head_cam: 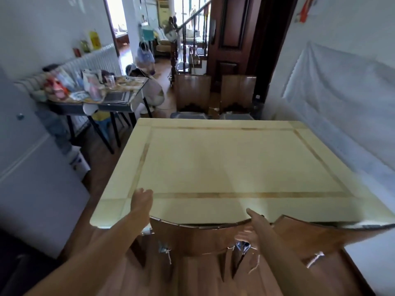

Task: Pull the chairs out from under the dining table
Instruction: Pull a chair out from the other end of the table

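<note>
Head view: the right hand (253,228) has its fingers (242,235) curled over the top rail of the near brown wooden chair with a curved back (198,238), thumb stretched along the rail's upper edge, so this hand grips the chair at its right corner. The left hand (142,198) lies over the near left part of the pale cream rectangular bench with a thin tan inlaid border (224,163); its fingers (140,191) are loosely bent and hold nothing, just above or on the surface, I cannot tell which. The gripped chair stands at the near edge of the bench, its back against that edge and its seat hidden. Just to its right a second brown curved-back chair (316,236) sits at the same edge, with white string tied at its side. At the far edge two more brown wooden chairs, the far left chair (192,92) and the far right chair (238,92), stand side by side, grey seats partly showing beyond the bench. To the left, well apart, a dark-legged side table (117,107) carries cluttered packets. The floor (203,274) is brown wood.
</note>
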